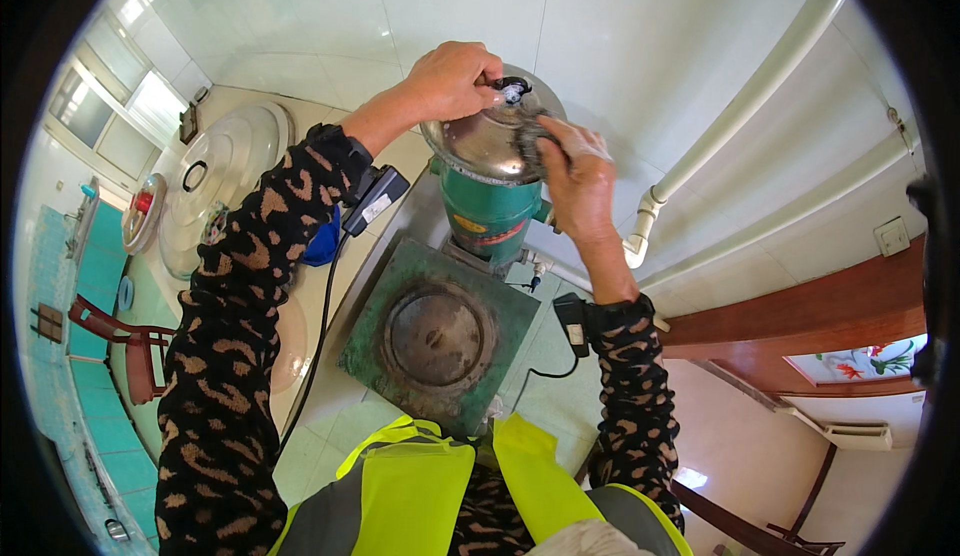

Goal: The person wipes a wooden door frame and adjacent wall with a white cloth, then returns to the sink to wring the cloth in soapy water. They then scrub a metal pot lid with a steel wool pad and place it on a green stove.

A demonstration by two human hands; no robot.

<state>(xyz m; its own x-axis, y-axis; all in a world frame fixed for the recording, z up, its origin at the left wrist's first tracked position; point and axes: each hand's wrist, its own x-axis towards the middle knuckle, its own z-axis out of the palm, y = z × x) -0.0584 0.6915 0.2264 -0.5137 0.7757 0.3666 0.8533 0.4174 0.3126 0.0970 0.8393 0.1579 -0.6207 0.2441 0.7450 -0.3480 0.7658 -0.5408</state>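
A domed metal lid [484,139] sits on top of a green cylindrical boiler [487,214] behind the stove. My left hand [456,83] reaches to the lid's top, its fingers at the black knob [514,89], which has whitish foam or residue on it. Pressed to the lid's right side, my right hand [581,169] holds a grey scouring pad [531,139], probably of steel wool. Nearer to me stands the green stove top [375,316] with a round, worn metal cover [436,337].
A large clear lid [240,143] with a black handle lies on the counter at left, by a blue cloth [322,243]. White pipes [742,98] run along the tiled wall at right. A valve [538,271] sticks out beside the boiler. A reddish wooden chair [139,349] stands far left.
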